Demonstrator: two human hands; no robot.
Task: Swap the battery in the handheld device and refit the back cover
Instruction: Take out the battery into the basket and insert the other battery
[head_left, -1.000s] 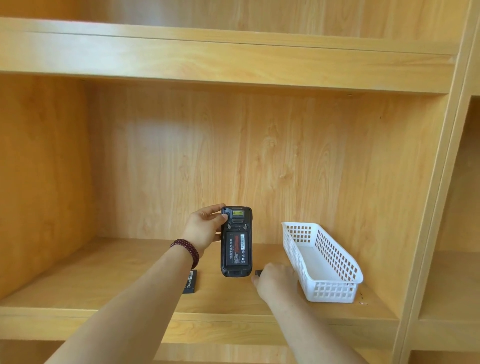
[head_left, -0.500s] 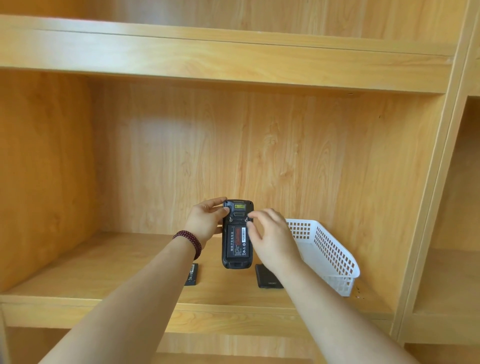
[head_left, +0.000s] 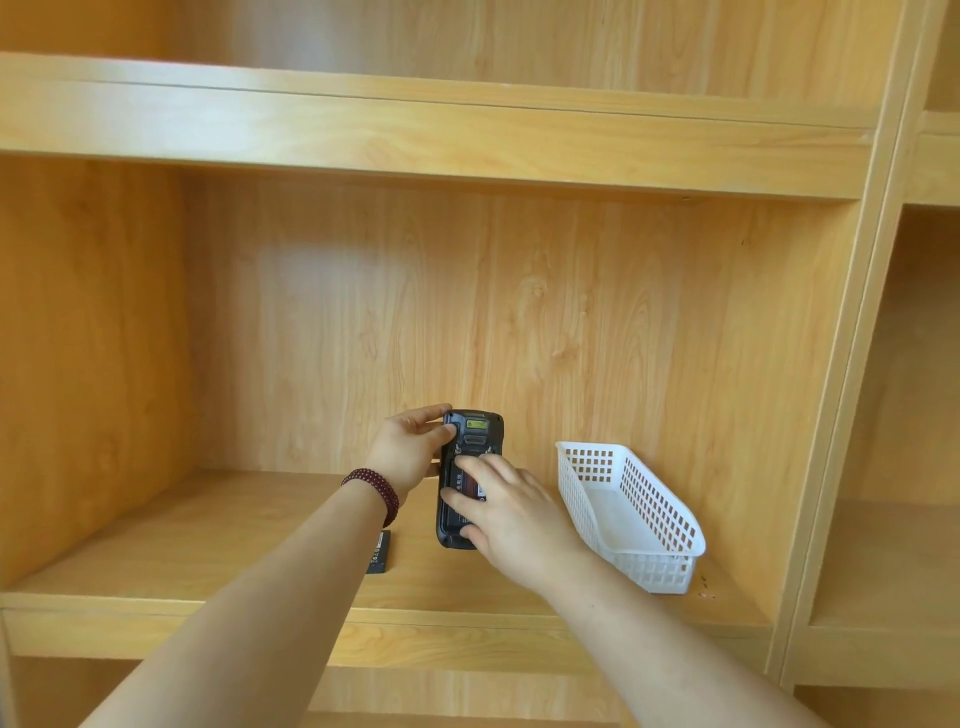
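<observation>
My left hand (head_left: 410, 452) grips the black handheld device (head_left: 475, 431) by its left side and holds it upright above the shelf, back towards me. The cover is off, and a battery with a red label (head_left: 469, 486) sits in the open bay. My right hand (head_left: 514, 525) lies over the lower half of the device, fingers spread on the battery and thumb near the bottom edge. A second black battery (head_left: 378, 555) lies flat on the shelf, partly behind my left forearm. The back cover is hidden behind my right hand.
An empty white plastic basket (head_left: 592, 448) stands on the wooden shelf (head_left: 208, 545) just right of my right hand. The shelf's back wall, left side wall and the board above enclose the space. Another bay opens to the right.
My right hand rose from the shelf to the device's top, then slid down onto the battery. It now hides the back cover on the shelf. The left hand kept the device upright.
</observation>
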